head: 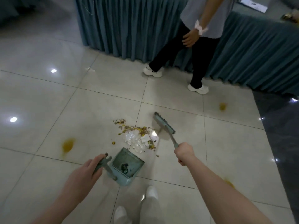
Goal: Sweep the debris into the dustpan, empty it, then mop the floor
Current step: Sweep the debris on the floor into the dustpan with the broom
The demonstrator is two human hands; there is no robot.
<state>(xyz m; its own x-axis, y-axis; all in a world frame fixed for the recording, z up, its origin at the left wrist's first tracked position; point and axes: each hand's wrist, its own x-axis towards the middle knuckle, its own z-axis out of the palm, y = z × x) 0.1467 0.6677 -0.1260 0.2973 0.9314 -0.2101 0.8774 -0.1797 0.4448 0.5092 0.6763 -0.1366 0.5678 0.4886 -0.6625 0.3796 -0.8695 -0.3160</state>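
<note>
A pile of debris (139,136), yellow scraps mixed with clear plastic and white bits, lies on the pale tiled floor. Just below it stands a light blue dustpan (127,165) with its mouth toward the pile and some dark bits inside. My left hand (88,168) grips the dustpan's upright handle. My right hand (184,152) grips the handle of a blue-green broom (164,123), whose head rests on the floor just to the right of the pile.
Yellow stains mark the floor at the left (68,145), the far right (223,106) and near my right forearm (229,183). Another person (196,50) stands beyond the pile beside teal-skirted tables (129,26). A dark floor strip (281,126) runs along the right. My white shoes (151,192) are at the bottom.
</note>
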